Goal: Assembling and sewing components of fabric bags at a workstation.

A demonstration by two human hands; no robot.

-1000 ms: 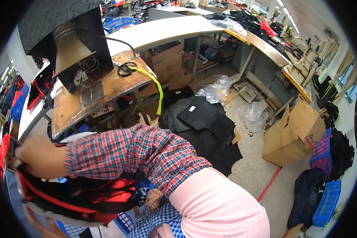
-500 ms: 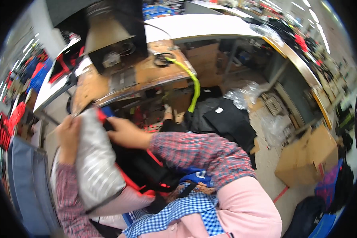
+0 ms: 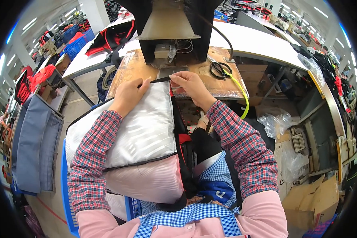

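A large bag [image 3: 142, 131] with a shiny silver lining and black-bound edges lies across my lap and spreads left. My left hand [image 3: 129, 95] pinches the black binding [image 3: 160, 79] along the top edge of the silver panel. At the corner of that panel, my right hand [image 3: 192, 88] grips the same binding between thumb and fingers. The edge is stretched between both hands, just in front of the wooden worktable [image 3: 135, 67]. Red trim and black fabric run down the bag's right side; the rest of its outside is hidden.
A black machine with a metal hood [image 3: 168, 23] stands on the worktable. Scissors with black handles [image 3: 220, 70] lie to its right, tied to a yellow-green cord [image 3: 242, 95]. A blue crate [image 3: 67, 190] is at my left; a cardboard box [image 3: 313, 198] sits on the right floor.
My hands have moved right and away from me, bringing the bag's edge before the machine. The silver panel, earlier bunched and upright, is now spread out. The view has turned left.
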